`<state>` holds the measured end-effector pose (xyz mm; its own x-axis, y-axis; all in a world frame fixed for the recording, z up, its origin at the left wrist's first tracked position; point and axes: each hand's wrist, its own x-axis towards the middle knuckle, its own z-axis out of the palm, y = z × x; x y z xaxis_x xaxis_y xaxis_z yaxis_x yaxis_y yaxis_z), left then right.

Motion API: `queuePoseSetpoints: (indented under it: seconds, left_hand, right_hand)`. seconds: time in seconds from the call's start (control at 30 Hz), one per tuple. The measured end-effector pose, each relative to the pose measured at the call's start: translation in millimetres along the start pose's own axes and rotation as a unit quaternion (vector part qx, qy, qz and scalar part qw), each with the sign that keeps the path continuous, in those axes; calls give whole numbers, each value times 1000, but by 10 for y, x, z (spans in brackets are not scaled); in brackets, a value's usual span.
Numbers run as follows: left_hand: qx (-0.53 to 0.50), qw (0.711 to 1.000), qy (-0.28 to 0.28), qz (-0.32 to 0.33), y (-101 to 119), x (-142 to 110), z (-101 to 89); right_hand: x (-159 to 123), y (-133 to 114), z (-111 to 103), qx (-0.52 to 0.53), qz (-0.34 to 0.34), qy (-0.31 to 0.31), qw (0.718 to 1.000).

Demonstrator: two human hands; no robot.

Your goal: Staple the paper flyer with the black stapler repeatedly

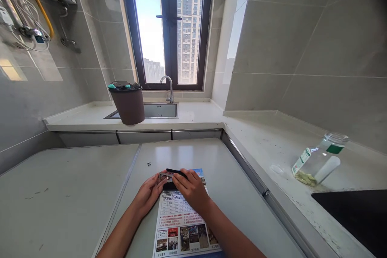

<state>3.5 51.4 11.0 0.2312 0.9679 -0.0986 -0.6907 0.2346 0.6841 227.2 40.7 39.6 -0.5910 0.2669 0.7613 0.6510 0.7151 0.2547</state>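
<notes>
Gripping the black-and-silver stapler, left hand and right hand close in from either side, fingers clasped on it, the stapler right between their fingertips! Beneath the fingers, a printed sheet on the pale tabletop; just off the left fingertips, small dark pieces. Well beyond, a brown bucket; far right of the fingers, a tilted glass jar.
</notes>
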Motion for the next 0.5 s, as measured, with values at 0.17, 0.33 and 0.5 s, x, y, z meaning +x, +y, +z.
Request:
queuePoseSetpoints:
  seconds: [0.17,0.33,0.5]
  left_hand:
    - [6,1000,-21,-3,14,3,6]
    - [54,995,57,54,13,35,18]
    - [121,976,88,156,9,28,50]
  right_hand:
    - [24,-1,-34,17,4,11,1000]
    - [13,38,-57,126,222,26,966]
    - [-51,71,63,173,371,16,912]
